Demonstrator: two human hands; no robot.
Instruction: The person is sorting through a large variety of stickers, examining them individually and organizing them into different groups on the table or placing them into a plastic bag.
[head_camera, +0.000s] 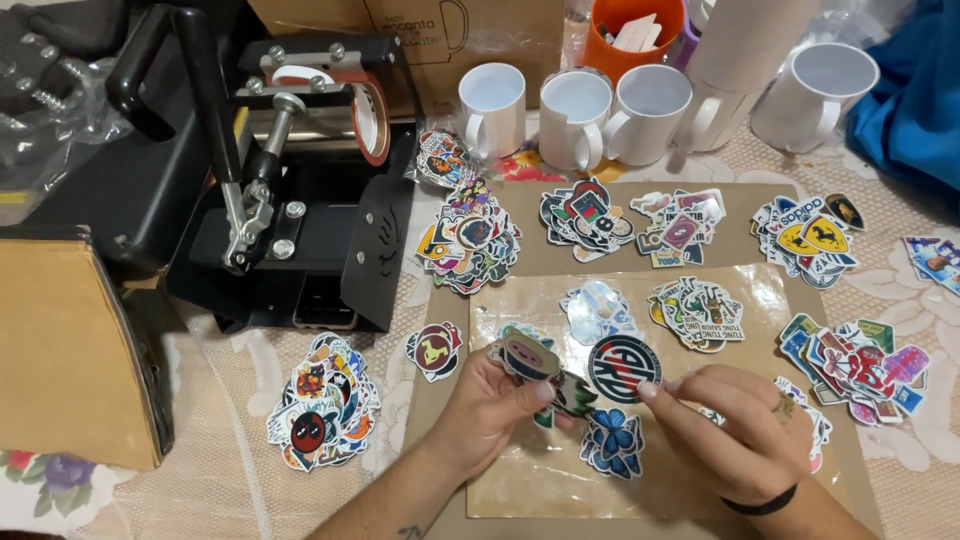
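Desk (230, 470) covered in sticker piles, left hand (490, 400) gripping a small stack of stickers (530, 355), right hand (735, 430) pinching a round black sticker (623, 368).

A home craft table for decorating mugs is showing here: a lace tablecloth (230, 480) is lying under everything, a black mug press (290, 200) is standing up and left of the fingers, blank white mugs (575, 115) are lining up beyond them, and sticker piles (470, 235) are spreading all around.
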